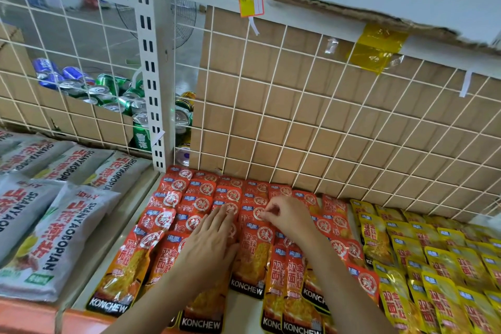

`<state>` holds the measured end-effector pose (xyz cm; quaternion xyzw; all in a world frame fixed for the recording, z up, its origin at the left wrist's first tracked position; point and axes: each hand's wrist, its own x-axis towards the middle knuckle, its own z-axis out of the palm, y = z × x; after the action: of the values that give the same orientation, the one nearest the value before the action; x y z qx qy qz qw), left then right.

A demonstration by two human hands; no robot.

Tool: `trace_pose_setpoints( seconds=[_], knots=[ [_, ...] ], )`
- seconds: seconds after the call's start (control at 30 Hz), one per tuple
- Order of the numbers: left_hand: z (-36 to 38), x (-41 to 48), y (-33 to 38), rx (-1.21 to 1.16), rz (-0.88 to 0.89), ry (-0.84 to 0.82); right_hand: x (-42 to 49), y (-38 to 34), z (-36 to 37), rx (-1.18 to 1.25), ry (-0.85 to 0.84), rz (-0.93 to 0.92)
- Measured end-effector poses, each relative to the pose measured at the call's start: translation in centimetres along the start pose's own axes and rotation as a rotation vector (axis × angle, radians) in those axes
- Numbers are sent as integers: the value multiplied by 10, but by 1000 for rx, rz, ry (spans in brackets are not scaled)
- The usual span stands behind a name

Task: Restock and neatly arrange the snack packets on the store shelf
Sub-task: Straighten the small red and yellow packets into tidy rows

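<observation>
Head view shows the red packets (206, 228) lying in overlapped rows on the shelf (119, 238), at lower centre of the frame, their long axis running from bottom edge toward the wire grid (325, 116). Left hand (208, 238) lies flat and open on one row, holding nothing. Right hand (284, 215), just beside it to the right, has its grip pinched on the top edge of one packet (257, 236), so it is the nearer hand for sliding it straight. Yellow packets (433, 260) fill the right.

The left hand (210, 238) hides the red packets (252, 247) beneath it.
</observation>
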<state>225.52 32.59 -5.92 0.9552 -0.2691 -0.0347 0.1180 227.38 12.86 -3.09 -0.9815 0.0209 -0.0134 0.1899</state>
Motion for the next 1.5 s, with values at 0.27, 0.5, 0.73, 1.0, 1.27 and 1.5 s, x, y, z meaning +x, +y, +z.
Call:
trace_pose_setpoints(
  seconds=[0.27,0.5,0.73,1.0,1.27,1.5],
  knots=[
    [6,-3,-5,52,79,131,-7,-5,2,14,-141,29],
    [5,-3,-6,72,11,-34,-10,-15,5,30,-94,4],
    [3,-6,-6,118,13,-39,-12,-12,8,34,-73,-1],
    [4,-6,-5,97,16,-5,-11,-6,11,64,19,-4],
    [10,-1,12,184,215,-24,9,-3,9,-19,36,-9],
    [13,1,14,156,236,-58,4,-2,0,45,26,-21]
  ],
)
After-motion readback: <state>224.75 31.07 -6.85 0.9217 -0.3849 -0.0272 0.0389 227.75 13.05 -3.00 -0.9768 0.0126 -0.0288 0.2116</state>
